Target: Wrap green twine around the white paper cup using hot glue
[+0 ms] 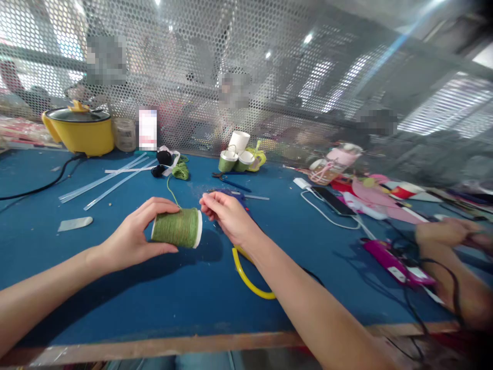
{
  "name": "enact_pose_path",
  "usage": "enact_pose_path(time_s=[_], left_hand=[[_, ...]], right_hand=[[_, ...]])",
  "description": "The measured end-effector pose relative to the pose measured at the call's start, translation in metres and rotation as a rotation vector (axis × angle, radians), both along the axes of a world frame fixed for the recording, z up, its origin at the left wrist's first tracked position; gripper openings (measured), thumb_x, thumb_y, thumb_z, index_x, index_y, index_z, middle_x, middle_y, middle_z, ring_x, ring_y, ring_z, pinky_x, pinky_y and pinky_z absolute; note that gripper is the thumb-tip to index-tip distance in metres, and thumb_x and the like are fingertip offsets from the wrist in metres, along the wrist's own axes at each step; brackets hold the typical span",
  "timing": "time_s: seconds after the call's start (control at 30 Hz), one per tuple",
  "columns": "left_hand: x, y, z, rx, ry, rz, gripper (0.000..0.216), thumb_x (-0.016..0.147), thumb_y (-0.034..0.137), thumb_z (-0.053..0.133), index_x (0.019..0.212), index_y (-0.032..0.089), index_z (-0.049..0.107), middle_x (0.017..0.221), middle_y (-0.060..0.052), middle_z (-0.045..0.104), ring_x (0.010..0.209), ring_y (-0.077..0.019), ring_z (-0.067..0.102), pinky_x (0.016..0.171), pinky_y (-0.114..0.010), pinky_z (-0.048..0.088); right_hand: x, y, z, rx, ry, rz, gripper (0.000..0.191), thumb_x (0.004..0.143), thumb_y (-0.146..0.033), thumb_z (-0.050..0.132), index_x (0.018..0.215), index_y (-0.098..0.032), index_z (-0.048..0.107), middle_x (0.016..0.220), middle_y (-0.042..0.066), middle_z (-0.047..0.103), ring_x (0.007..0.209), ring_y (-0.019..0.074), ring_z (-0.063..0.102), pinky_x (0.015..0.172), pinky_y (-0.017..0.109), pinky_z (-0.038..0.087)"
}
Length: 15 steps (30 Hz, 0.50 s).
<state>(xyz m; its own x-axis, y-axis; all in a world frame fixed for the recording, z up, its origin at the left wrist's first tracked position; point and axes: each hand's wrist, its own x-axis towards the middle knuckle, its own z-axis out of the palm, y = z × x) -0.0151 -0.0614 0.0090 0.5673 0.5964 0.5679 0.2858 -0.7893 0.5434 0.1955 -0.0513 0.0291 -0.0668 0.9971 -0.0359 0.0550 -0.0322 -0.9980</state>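
Note:
My left hand (142,231) grips a white-rimmed paper cup wound with green yarn (176,228), held on its side above the blue table. A strand runs from the cup up to a bundle of green yarn (180,171). My right hand (227,213) is beside the cup's white rim, apart from it, with thumb and fingers pinched. Whatever those fingertips hold is too small to make out. Partly hidden by my right forearm is a yellow curved handle (250,285). Farther back, two similar green-wrapped cups (228,161) stand with a white cup (239,140).
Clear glue sticks (119,181) and pliers (227,180) lie on the table. A yellow electric pot (82,132) stands back left, against perforated metal. At right are a phone (333,200), cables, a magenta glue gun (398,263) and another person's blurred arm (454,267).

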Motion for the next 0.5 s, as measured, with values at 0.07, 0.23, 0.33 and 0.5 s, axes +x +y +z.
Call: enact_pose_path(time_s=[0.07,0.23,0.33,0.5], left_hand=[[0.0,0.003,-0.002,-0.057,-0.037,0.051,0.047,0.073,0.032,0.067,0.112,0.02,0.044,0.109,-0.009,0.05,0.102,-0.0243,0.052,0.085,-0.039,0.046],[0.001,0.006,-0.004,-0.065,-0.039,0.107,0.046,0.072,0.03,0.067,0.111,0.02,0.043,0.107,-0.008,0.05,0.1,-0.024,0.051,0.085,-0.041,0.046],[0.001,0.004,-0.002,0.017,0.013,0.09,0.044,0.074,0.027,0.066,0.111,0.02,0.043,0.11,-0.01,0.048,0.105,-0.0243,0.048,0.089,-0.041,0.043],[0.0,0.003,-0.002,-0.086,-0.021,0.054,0.052,0.073,0.032,0.067,0.115,0.02,0.039,0.112,-0.011,0.047,0.105,-0.0253,0.049,0.089,-0.04,0.043]], right_hand=[[0.0,-0.003,0.002,0.007,-0.012,0.005,0.031,0.073,-0.046,0.057,0.065,-0.016,0.055,0.056,-0.003,0.052,0.052,0.0073,0.044,0.051,0.023,0.03],[-0.004,-0.012,0.009,-0.076,0.021,0.182,0.036,0.073,-0.049,0.056,0.062,-0.015,0.056,0.055,-0.003,0.052,0.05,0.0068,0.043,0.051,0.024,0.029],[-0.007,-0.014,0.009,-0.115,0.069,0.205,0.028,0.068,-0.041,0.063,0.06,-0.016,0.053,0.053,-0.004,0.051,0.05,0.0067,0.043,0.052,0.023,0.03],[-0.007,-0.015,0.007,-0.019,0.007,0.205,0.02,0.07,-0.034,0.062,0.065,-0.016,0.054,0.057,-0.004,0.052,0.053,0.0073,0.044,0.055,0.023,0.033]])
